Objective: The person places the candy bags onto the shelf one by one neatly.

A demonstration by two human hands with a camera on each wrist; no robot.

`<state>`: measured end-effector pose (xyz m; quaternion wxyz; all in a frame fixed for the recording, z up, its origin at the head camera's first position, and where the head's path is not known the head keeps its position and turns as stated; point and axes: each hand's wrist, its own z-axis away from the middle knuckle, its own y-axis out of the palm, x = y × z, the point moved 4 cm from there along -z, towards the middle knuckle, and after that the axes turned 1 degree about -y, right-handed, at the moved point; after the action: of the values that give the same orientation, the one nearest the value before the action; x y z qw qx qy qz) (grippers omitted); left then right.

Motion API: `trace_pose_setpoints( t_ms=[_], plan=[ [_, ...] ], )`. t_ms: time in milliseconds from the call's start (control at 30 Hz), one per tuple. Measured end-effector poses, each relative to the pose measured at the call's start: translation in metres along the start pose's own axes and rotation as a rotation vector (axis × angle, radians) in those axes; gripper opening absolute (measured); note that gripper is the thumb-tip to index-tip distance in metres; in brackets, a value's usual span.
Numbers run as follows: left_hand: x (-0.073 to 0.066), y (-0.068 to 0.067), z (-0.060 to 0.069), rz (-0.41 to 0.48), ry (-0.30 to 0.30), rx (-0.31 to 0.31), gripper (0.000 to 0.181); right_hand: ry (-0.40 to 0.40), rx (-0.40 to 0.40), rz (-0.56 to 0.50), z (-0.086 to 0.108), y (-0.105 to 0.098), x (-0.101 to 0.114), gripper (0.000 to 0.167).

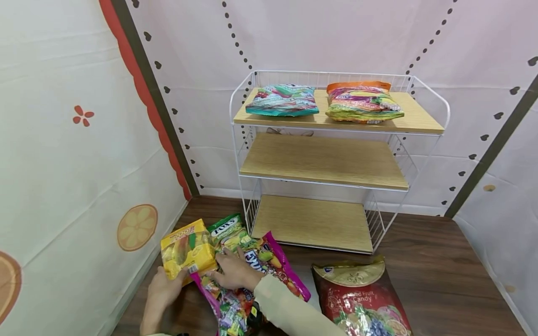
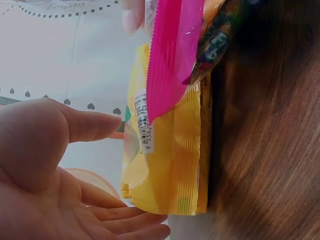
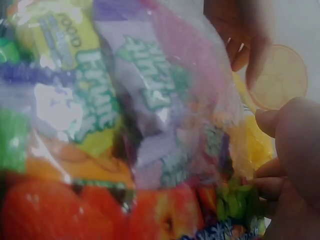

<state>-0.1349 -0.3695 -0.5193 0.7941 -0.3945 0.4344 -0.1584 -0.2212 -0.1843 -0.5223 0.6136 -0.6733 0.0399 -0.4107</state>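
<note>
Fingers of your left hand (image 1: 165,288) lie spread about the near end of the yellow bag (image 1: 187,247); beneath your right hand (image 1: 236,271) lies the pink-edged bag (image 1: 271,265), though blur hides whether you're pinching it.

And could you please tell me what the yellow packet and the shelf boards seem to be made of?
Yellow packet: probably plastic film, slightly glossy, judging by its creases and ridged seal. Shelf boards: wood or wood-look laminate, smooth, with pale visible grain.
</note>
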Motion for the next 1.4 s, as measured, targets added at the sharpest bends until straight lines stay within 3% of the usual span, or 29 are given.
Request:
trace_pose_setpoints(
  t_ms=[300,567,733,833,967,1133,1400],
  plan=[
    [0.0,0.005,0.002,0.068,0.055,-0.103,0.079,0.008,0.027,-0.057,-0.004,0.005,0.0,0.064],
    [0.002,0.006,0.001,0.209,-0.048,-0.148,0.082,-0.019,0.012,-0.157,-0.004,0.003,-0.001,0.062],
    [0.0,0.008,0.004,0.313,-0.087,-0.209,0.081,-0.033,-0.011,-0.269,-0.003,0.003,-0.001,0.047],
    [-0.002,0.01,0.005,0.368,-0.088,-0.229,0.081,0.002,-0.015,-0.38,0.0,0.003,-0.004,0.039],
    [-0.005,0.01,0.007,0.426,-0.066,-0.223,0.081,0.029,-0.029,-0.512,0.001,0.0,-0.006,0.037],
    [-0.008,0.009,0.007,0.455,-0.045,-0.204,0.081,0.003,-0.011,-0.677,0.002,-0.002,-0.004,0.034],
    [-0.013,0.006,0.006,0.491,0.037,-0.267,0.066,0.011,-0.044,-0.751,0.003,-0.012,-0.001,0.032]
  ],
)
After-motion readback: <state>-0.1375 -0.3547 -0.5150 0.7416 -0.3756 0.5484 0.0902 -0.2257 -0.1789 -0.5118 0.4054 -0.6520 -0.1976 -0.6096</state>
